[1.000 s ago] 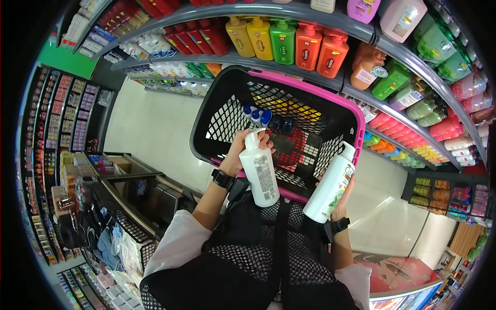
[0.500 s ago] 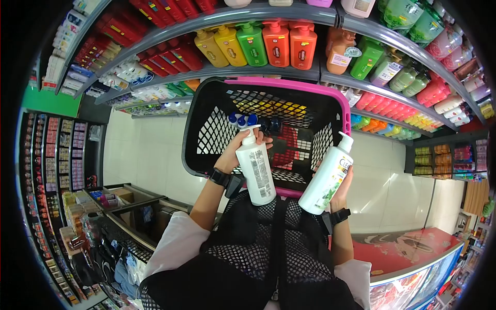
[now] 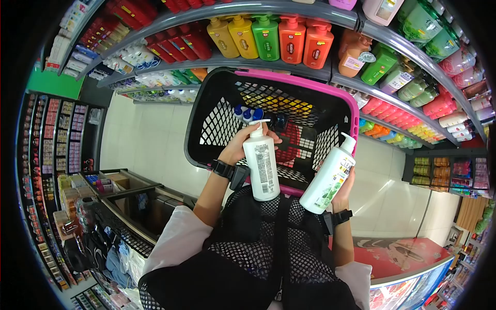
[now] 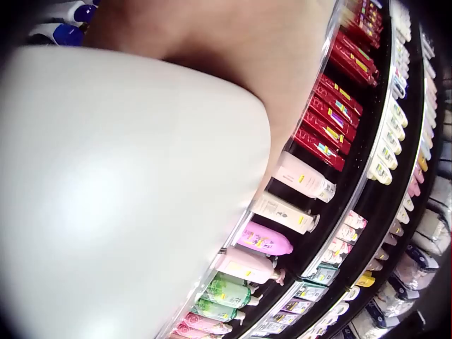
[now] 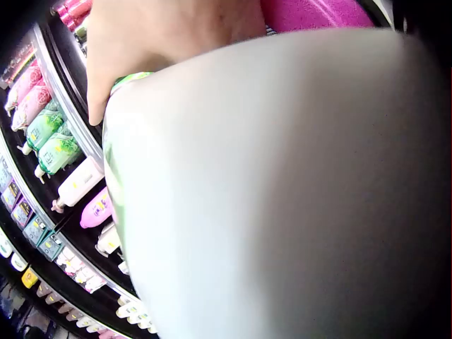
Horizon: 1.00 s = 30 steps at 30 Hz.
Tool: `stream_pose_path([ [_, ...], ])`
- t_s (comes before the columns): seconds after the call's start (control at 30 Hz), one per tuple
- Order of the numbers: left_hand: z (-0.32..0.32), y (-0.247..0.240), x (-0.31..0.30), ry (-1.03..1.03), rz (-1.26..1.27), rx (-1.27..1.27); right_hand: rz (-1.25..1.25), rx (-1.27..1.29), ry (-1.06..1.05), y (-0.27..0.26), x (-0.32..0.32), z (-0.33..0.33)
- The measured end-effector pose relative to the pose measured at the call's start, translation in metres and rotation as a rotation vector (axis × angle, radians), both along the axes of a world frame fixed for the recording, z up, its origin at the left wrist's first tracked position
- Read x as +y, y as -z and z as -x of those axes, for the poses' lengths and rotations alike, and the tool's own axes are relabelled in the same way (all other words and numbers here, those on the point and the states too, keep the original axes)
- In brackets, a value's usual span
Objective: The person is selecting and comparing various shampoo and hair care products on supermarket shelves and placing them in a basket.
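My left hand [image 3: 236,146] grips a white pump bottle [image 3: 262,168] near its neck, with the back label of small print turned up in the head view. A second white pump bottle [image 3: 329,181], with a green leaf print and "CLEAR" lettering, is held in my right hand [image 3: 345,187], whose fingers wrap its far side. Both bottles are over the near edge of a black shopping basket [image 3: 206,139] with a pink rim. Several blue-capped bottles [image 3: 248,113] lie inside it. In the left wrist view a white bottle [image 4: 127,191] fills much of the frame; another [image 5: 268,183] does so at the right wrist.
A shelf of pump bottles [image 3: 266,39] curves along the far side, past the basket. A red-topped display case [image 3: 398,256] stands at the lower right. Cases with goods [image 3: 139,206] are at the left, and pale floor tiles [image 3: 144,129] show between.
The left bottle has turned more upright, its back label facing up more squarely. The right bottle's printed front shows more fully than a second ago. The head view has shifted a little.
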<state>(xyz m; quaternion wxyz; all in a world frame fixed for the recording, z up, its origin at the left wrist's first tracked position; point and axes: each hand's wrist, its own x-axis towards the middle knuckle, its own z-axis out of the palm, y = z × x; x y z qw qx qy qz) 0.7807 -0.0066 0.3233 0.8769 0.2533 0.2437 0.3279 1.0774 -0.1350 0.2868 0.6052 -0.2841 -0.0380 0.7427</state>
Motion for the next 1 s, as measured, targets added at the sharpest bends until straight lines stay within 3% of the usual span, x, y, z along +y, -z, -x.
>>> stream_pose_path([
  [0.43, 0.001, 0.018, -0.006, 0.032, 0.048, -0.122, 0.049, -0.093, 0.004, -0.005, -0.002, 0.008],
  [0.7, 0.003, 0.017, -0.009, 0.015, 0.029, -0.072, 0.035, -0.123, -0.005, -0.006, -0.002, 0.009],
  [1.0, -0.003, 0.001, -0.005, 0.080, -0.115, -0.045, 0.020, -0.099, -0.017, -0.005, -0.003, 0.008],
])
